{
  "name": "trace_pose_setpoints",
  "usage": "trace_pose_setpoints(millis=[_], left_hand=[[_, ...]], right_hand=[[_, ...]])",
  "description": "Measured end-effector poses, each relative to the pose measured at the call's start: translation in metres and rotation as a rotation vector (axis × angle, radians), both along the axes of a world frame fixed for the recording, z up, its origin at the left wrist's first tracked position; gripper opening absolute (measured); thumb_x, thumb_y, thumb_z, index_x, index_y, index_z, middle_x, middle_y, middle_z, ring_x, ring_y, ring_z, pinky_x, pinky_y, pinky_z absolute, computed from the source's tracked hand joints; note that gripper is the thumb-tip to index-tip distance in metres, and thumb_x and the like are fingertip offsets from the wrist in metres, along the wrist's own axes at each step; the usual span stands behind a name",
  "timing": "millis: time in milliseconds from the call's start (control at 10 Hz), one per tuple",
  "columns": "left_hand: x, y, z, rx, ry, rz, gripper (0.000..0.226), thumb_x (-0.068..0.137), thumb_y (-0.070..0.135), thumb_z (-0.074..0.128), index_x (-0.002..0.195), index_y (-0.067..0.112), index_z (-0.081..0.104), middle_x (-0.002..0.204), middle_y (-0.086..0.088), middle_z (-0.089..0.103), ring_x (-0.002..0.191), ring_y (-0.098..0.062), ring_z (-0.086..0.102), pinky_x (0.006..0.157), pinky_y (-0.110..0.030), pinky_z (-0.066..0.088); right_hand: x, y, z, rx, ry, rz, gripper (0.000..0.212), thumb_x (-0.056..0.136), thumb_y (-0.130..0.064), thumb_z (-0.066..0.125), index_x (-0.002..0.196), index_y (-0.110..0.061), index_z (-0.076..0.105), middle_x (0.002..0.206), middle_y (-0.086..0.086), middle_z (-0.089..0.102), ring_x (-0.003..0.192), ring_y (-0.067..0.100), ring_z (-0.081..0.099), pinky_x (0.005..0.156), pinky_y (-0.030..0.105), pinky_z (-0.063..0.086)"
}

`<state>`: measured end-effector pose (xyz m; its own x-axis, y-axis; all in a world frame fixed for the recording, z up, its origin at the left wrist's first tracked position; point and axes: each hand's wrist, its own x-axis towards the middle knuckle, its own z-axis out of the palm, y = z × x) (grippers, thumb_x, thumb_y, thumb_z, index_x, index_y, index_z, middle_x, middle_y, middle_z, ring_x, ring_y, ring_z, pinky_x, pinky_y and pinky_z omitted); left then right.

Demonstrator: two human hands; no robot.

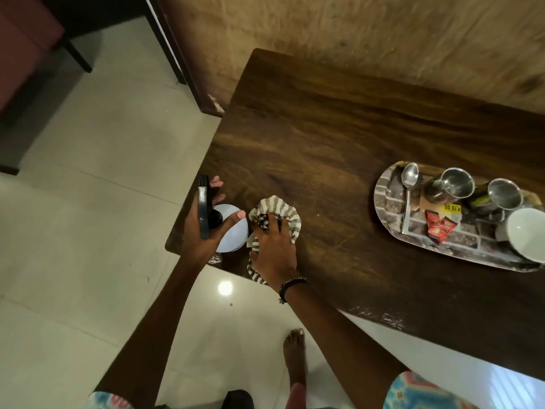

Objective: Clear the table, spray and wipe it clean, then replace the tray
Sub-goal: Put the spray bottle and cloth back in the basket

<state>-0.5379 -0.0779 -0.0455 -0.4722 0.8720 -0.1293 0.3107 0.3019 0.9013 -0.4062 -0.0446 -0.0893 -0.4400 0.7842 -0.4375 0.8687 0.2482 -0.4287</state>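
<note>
A dark wooden table fills the middle of the head view. At its near left corner my left hand grips a white spray bottle with a black trigger head. Right beside it my right hand presses down on a crumpled striped cloth lying on the tabletop, its end hanging over the edge. An oval tray sits at the right end of the table, carrying a spoon, two steel cups, a white bowl and red sachets.
A textured tan wall runs behind the table. A dark door frame stands at the table's far left corner. Pale floor tiles lie to the left. My bare foot is on the floor below the table edge.
</note>
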Motion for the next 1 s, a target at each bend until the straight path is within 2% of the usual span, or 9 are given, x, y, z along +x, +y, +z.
trace_pose_setpoints(millis=[100, 200, 300, 400, 500, 700, 800, 900, 1000], left_hand=[[0.004, 0.002, -0.006, -0.043, -0.020, 0.005, 0.063, 0.081, 0.040, 0.068, 0.135, 0.027, 0.040, 0.119, 0.025, 0.049, 0.104, 0.021, 0.050, 0.080, 0.004, 0.038], [0.004, 0.006, -0.012, -0.086, -0.002, 0.050, 0.041, 0.089, 0.018, 0.064, 0.123, 0.024, 0.043, 0.110, 0.018, 0.053, 0.097, 0.020, 0.055, 0.077, 0.006, 0.036], [0.004, 0.016, -0.013, -0.140, 0.093, 0.107, 0.036, 0.084, 0.005, 0.064, 0.116, -0.007, 0.053, 0.099, -0.021, 0.067, 0.097, -0.028, 0.066, 0.075, 0.004, 0.040], [0.012, 0.024, -0.004, -0.151, 0.102, 0.067, 0.041, 0.083, 0.006, 0.065, 0.116, -0.014, 0.051, 0.099, -0.032, 0.063, 0.091, -0.044, 0.062, 0.082, -0.008, 0.045], [0.042, 0.030, 0.024, -0.066, 0.155, 0.045, 0.047, 0.077, 0.007, 0.071, 0.114, -0.015, 0.052, 0.093, -0.031, 0.063, 0.080, -0.029, 0.060, 0.084, -0.008, 0.043], [0.127, 0.053, 0.070, 0.083, 0.106, -0.222, 0.044, 0.074, 0.034, 0.056, 0.104, 0.002, 0.058, 0.088, -0.020, 0.066, 0.077, -0.029, 0.062, 0.084, -0.041, 0.052], [0.189, 0.064, 0.090, 0.121, 0.128, -0.268, 0.023, 0.076, 0.024, 0.059, 0.099, 0.025, 0.056, 0.079, 0.005, 0.062, 0.074, -0.020, 0.060, 0.081, -0.030, 0.052], [0.261, 0.073, 0.103, 0.159, 0.078, -0.299, 0.029, 0.077, 0.014, 0.060, 0.105, 0.024, 0.059, 0.085, 0.001, 0.063, 0.078, -0.022, 0.062, 0.079, -0.030, 0.052], [0.345, 0.082, 0.117, 0.192, 0.057, -0.327, 0.035, 0.081, -0.002, 0.064, 0.115, 0.003, 0.058, 0.092, 0.001, 0.061, 0.083, -0.009, 0.061, 0.077, -0.009, 0.047]], right_hand=[[0.005, 0.006, 0.003, 0.049, 0.023, 0.010, 0.053, 0.090, -0.016, 0.061, 0.141, -0.019, 0.045, 0.156, 0.007, 0.023, 0.144, 0.036, 0.015, 0.105, 0.049, 0.040], [0.013, 0.014, 0.003, 0.099, 0.023, 0.060, 0.047, 0.091, -0.007, 0.055, 0.137, -0.018, 0.051, 0.148, 0.007, 0.035, 0.139, 0.035, 0.025, 0.097, 0.044, 0.046], [0.025, 0.023, 0.008, 0.083, 0.035, 0.075, 0.048, 0.091, -0.007, 0.055, 0.137, -0.022, 0.051, 0.145, 0.004, 0.039, 0.137, 0.032, 0.029, 0.097, 0.043, 0.045], [0.044, 0.031, 0.017, 0.080, 0.077, -0.004, 0.049, 0.090, -0.010, 0.058, 0.136, -0.024, 0.051, 0.145, 0.001, 0.040, 0.135, 0.030, 0.032, 0.097, 0.044, 0.045], [0.067, 0.039, 0.034, 0.111, 0.116, -0.070, 0.049, 0.089, -0.014, 0.061, 0.135, -0.027, 0.052, 0.144, -0.002, 0.041, 0.133, 0.027, 0.034, 0.095, 0.042, 0.046], [0.141, 0.057, 0.085, 0.304, 0.152, -0.170, 0.049, 0.085, -0.017, 0.065, 0.131, -0.030, 0.054, 0.145, -0.005, 0.042, 0.131, 0.023, 0.037, 0.087, 0.040, 0.051], [0.204, 0.064, 0.110, 0.384, 0.162, -0.238, 0.050, 0.085, -0.016, 0.066, 0.133, -0.026, 0.054, 0.146, -0.001, 0.043, 0.133, 0.026, 0.037, 0.094, 0.042, 0.050], [0.278, 0.070, 0.132, 0.436, 0.142, -0.299, 0.050, 0.085, -0.020, 0.067, 0.133, -0.026, 0.053, 0.147, -0.001, 0.041, 0.133, 0.026, 0.037, 0.092, 0.042, 0.049], [0.361, 0.073, 0.153, 0.490, 0.148, -0.358, 0.051, 0.083, -0.020, 0.070, 0.131, -0.028, 0.056, 0.145, -0.002, 0.044, 0.130, 0.024, 0.040, 0.085, 0.041, 0.051]])
